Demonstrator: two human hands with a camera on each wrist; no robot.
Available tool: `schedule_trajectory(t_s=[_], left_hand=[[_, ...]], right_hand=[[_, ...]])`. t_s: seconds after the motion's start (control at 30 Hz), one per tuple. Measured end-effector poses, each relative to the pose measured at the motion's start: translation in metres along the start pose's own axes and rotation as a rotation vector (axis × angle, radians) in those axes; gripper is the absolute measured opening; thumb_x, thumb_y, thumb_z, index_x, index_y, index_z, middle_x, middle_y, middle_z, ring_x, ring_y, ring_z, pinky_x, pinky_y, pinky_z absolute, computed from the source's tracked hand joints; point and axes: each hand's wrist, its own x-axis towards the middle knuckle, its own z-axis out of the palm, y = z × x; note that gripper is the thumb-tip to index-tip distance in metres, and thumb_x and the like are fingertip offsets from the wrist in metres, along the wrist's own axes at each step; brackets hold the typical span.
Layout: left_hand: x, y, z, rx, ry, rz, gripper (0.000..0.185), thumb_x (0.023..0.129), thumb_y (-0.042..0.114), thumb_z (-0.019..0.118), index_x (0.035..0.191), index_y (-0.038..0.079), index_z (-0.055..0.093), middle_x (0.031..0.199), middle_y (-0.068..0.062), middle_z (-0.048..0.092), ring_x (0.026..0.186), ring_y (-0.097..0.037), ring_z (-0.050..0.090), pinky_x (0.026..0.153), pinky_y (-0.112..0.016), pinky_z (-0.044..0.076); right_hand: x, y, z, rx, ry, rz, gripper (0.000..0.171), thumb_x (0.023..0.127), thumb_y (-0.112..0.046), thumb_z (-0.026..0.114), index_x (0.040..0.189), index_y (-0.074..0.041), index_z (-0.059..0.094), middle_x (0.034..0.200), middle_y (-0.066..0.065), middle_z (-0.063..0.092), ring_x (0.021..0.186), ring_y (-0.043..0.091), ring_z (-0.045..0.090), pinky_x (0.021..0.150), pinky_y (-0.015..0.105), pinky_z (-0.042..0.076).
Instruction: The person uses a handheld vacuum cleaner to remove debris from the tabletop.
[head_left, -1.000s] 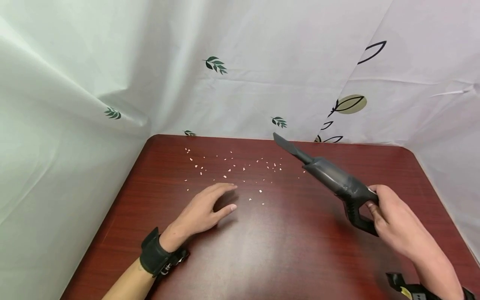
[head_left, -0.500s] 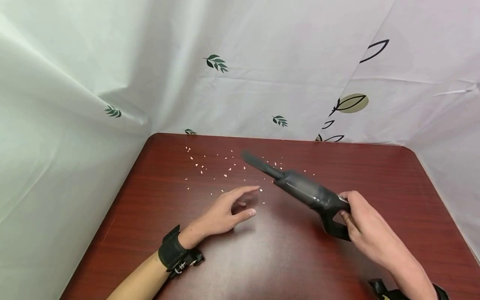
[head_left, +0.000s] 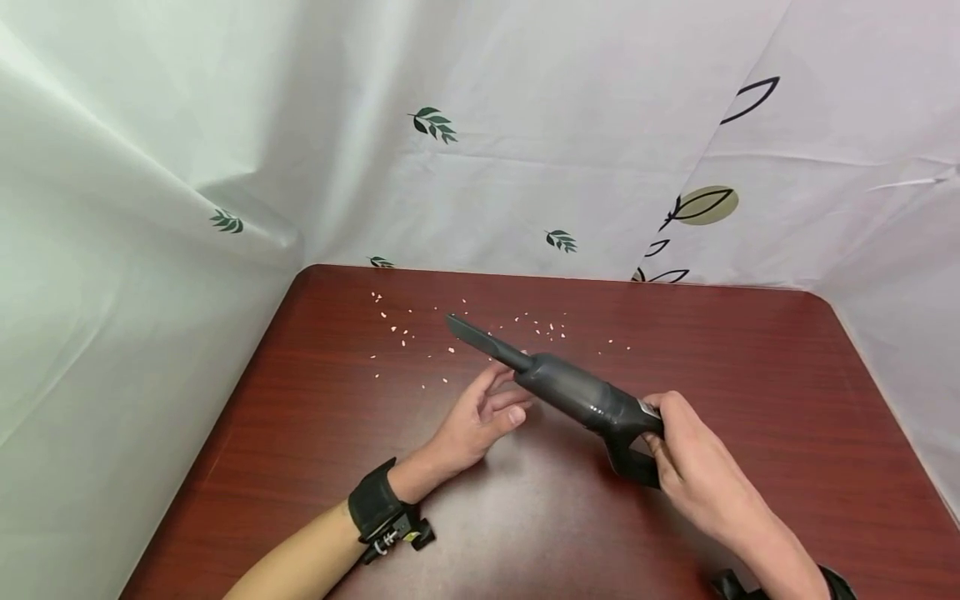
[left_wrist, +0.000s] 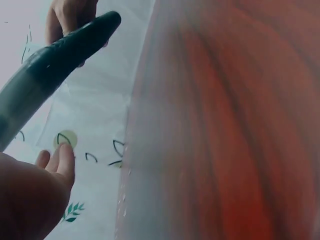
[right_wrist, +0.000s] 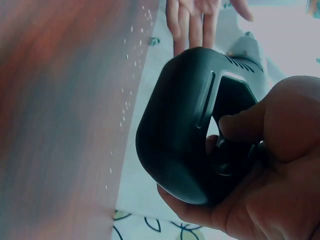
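Here the left hand (head_left: 480,417) sits over the counter (head_left: 315,400), fingers (head_left: 501,377) relaxed and loosely spread beneath the handheld vacuum (head_left: 570,392); contact cannot be confirmed. Vacuum is held above the counter centre, nozzle aimed far-left over the scattered crumbs (head_left: 405,337). Right hand (head_left: 693,471) grips the handle, fingers curled round it. Only the right wrist view shows the vacuum's rear end (right_wrist: 185,125).

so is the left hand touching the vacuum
Cannot tell. In the head view the left hand sits right under the vacuum, fingertips overlapping its body; the left wrist view shows no clear contact or gap.
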Motion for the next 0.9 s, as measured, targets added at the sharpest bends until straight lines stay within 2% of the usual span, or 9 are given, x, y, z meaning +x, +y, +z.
schedule_trajectory(t_s=[0.1, 0.23, 0.3, 0.33, 0.43, 0.53, 0.67, 0.9], left_hand=[[0.001, -0.005, 0.004, -0.057, 0.043, 0.050, 0.080, 0.105, 0.033, 0.071, 0.164, 0.000, 0.029, 0.163, -0.022, 0.040, 0.129, -0.024, 0.065, 0.110, -0.039, 0.052], [0.002, -0.009, 0.010, -0.145, 0.080, 0.102, 0.084, 0.102, 0.038, 0.074, 0.165, 0.002, 0.030, 0.161, -0.022, 0.045, 0.132, -0.019, 0.063, 0.108, -0.027, 0.051], [0.002, -0.009, 0.012, -0.171, 0.081, 0.117, 0.085, 0.102, 0.037, 0.075, 0.165, 0.004, 0.029, 0.155, -0.020, 0.052, 0.134, -0.020, 0.061, 0.107, -0.027, 0.051], [0.002, -0.008, 0.013, -0.171, 0.081, 0.123, 0.084, 0.102, 0.035, 0.075, 0.165, 0.005, 0.029, 0.152, -0.024, 0.054, 0.135, -0.020, 0.061, 0.107, -0.027, 0.052], [0.003, -0.007, 0.014, -0.143, 0.076, 0.136, 0.079, 0.103, 0.031, 0.074, 0.164, 0.006, 0.031, 0.145, -0.027, 0.059, 0.131, -0.022, 0.063, 0.102, -0.027, 0.055], [0.004, -0.005, 0.014, -0.089, 0.089, 0.148, 0.068, 0.105, 0.029, 0.072, 0.157, 0.000, 0.039, 0.140, -0.036, 0.058, 0.130, -0.024, 0.064, 0.101, -0.027, 0.055], [0.004, -0.003, 0.014, -0.052, 0.112, 0.158, 0.058, 0.105, 0.026, 0.072, 0.144, -0.009, 0.047, 0.137, -0.040, 0.059, 0.131, -0.025, 0.063, 0.105, -0.027, 0.054], [0.004, 0.000, 0.014, -0.099, 0.101, 0.133, 0.059, 0.105, 0.025, 0.071, 0.143, -0.013, 0.045, 0.139, -0.033, 0.060, 0.131, -0.024, 0.063, 0.104, -0.030, 0.055]], right_hand=[[-0.001, -0.005, 0.005, 0.009, -0.001, -0.010, 0.042, 0.089, 0.013, 0.074, 0.118, -0.011, 0.055, 0.110, -0.005, 0.057, 0.091, 0.008, 0.060, 0.073, 0.030, 0.052], [-0.003, -0.009, 0.011, 0.026, -0.016, -0.007, 0.044, 0.087, 0.014, 0.073, 0.119, -0.012, 0.055, 0.109, -0.007, 0.056, 0.088, 0.006, 0.060, 0.069, 0.032, 0.053], [-0.004, -0.011, 0.013, 0.034, -0.028, 0.002, 0.045, 0.088, 0.014, 0.073, 0.119, -0.012, 0.055, 0.108, -0.007, 0.056, 0.087, 0.005, 0.060, 0.067, 0.030, 0.052], [-0.005, -0.012, 0.014, 0.038, -0.032, 0.003, 0.045, 0.088, 0.014, 0.073, 0.119, -0.012, 0.055, 0.108, -0.007, 0.056, 0.087, 0.005, 0.060, 0.068, 0.030, 0.052], [-0.006, -0.015, 0.017, 0.050, -0.048, 0.009, 0.046, 0.088, 0.014, 0.074, 0.120, -0.013, 0.054, 0.110, -0.007, 0.055, 0.087, 0.005, 0.061, 0.068, 0.030, 0.053], [-0.008, -0.016, 0.019, 0.063, -0.063, 0.014, 0.047, 0.088, 0.014, 0.074, 0.122, -0.012, 0.053, 0.112, -0.007, 0.055, 0.088, 0.005, 0.063, 0.068, 0.029, 0.053], [-0.008, -0.017, 0.021, 0.072, -0.071, 0.018, 0.045, 0.090, 0.013, 0.073, 0.121, -0.013, 0.053, 0.112, -0.007, 0.055, 0.088, 0.003, 0.064, 0.069, 0.029, 0.053], [-0.007, -0.018, 0.020, 0.079, -0.072, 0.028, 0.044, 0.091, 0.009, 0.075, 0.122, -0.013, 0.054, 0.112, -0.007, 0.055, 0.088, 0.002, 0.063, 0.071, 0.031, 0.055]])
